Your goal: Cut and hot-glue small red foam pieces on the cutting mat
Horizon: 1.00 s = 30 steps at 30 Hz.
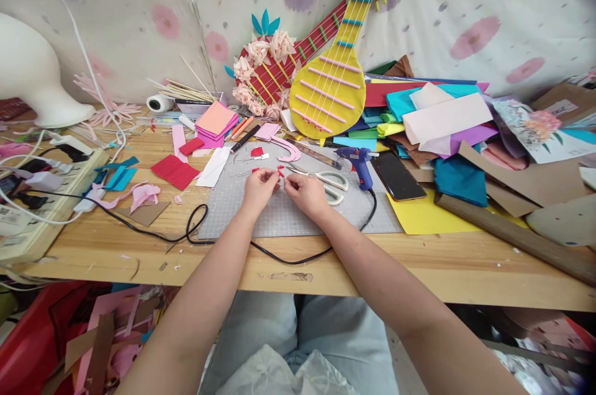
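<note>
Over the grey cutting mat [228, 215], my left hand [261, 190] and my right hand [306, 192] are close together with fingers pinched. A small red paper piece [280, 171] shows between their fingertips, and its exact shape is too small to tell. Just behind and right of my right hand lie scissors with pale handles [336, 181], partly hidden by it. A red paper scrap [256, 151] and a curved pink paper strip [288, 149] lie on the mat beyond my hands. The blue hot glue gun [358, 162] rests nozzle-right at the mat's right side.
A black cord [288, 262] loops along the table front. The phone [398, 175] lies on yellow paper [426, 215], beside piled coloured paper [447, 112]. Two paper-craft lutes, one yellow [326, 94] and one red [265, 72], lean behind. A power strip [51, 208] sits left.
</note>
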Motion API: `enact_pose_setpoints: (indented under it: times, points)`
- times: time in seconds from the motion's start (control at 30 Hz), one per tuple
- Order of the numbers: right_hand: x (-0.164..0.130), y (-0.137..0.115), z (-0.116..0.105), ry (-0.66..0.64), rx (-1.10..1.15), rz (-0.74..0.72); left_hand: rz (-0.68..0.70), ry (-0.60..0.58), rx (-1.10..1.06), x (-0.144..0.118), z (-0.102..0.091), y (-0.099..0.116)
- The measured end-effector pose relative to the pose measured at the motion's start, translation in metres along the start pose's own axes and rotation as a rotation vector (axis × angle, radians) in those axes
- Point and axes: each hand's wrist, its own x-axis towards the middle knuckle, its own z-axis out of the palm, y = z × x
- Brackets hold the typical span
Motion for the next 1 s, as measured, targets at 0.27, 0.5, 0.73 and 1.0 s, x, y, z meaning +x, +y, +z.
enact_pose_setpoints:
  times: [0.27, 0.5, 0.73, 1.0]
  points:
    - [0.000, -0.001, -0.001, 0.015, 0.012, 0.024, 0.094, 0.015, 0.176, 0.005, -0.003, -0.008]
    - [0.002, -0.001, -0.004, 0.019, 0.081, 0.078, 0.087, 0.105, 0.064, 0.009, -0.007, -0.006]
    - [0.002, 0.001, -0.007, -0.027, 0.060, 0.048, 0.145, 0.025, -0.115, 0.004, -0.005, 0.003]
    - [0.001, 0.001, -0.009, -0.089, 0.076, 0.015, 0.030, -0.143, -0.086, 0.001, -0.004, 0.004]
